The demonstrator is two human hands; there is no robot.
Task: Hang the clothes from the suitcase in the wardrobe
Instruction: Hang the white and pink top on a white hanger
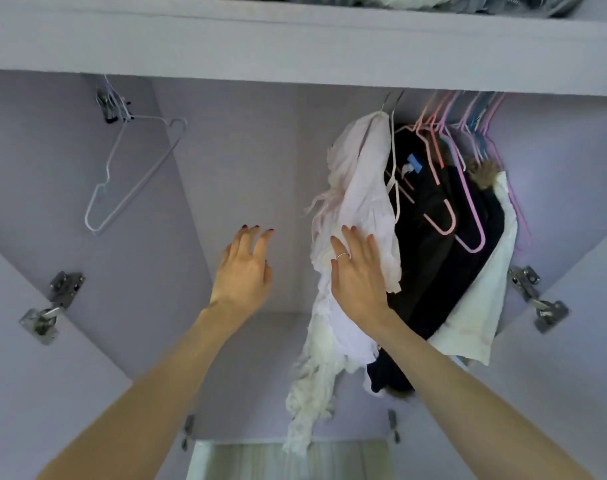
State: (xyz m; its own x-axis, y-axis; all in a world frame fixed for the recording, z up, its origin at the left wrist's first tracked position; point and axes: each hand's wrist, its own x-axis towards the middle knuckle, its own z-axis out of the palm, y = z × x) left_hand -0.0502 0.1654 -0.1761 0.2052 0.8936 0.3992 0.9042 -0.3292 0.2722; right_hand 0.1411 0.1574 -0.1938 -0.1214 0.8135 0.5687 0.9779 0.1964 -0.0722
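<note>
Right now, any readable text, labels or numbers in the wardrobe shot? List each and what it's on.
No text can be read.
Blue tag on the black garment: too small and blurred to read.
White tag beside the blue one: no legible print.
White garment, hangers, hinges: no visible marking.

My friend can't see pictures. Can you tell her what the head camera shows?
A person's right hand rests flat on a pale garment hanging in a wardrobe, left hand open beside it. Dark clothes hang further right; an empty white hanger hangs left.
</note>
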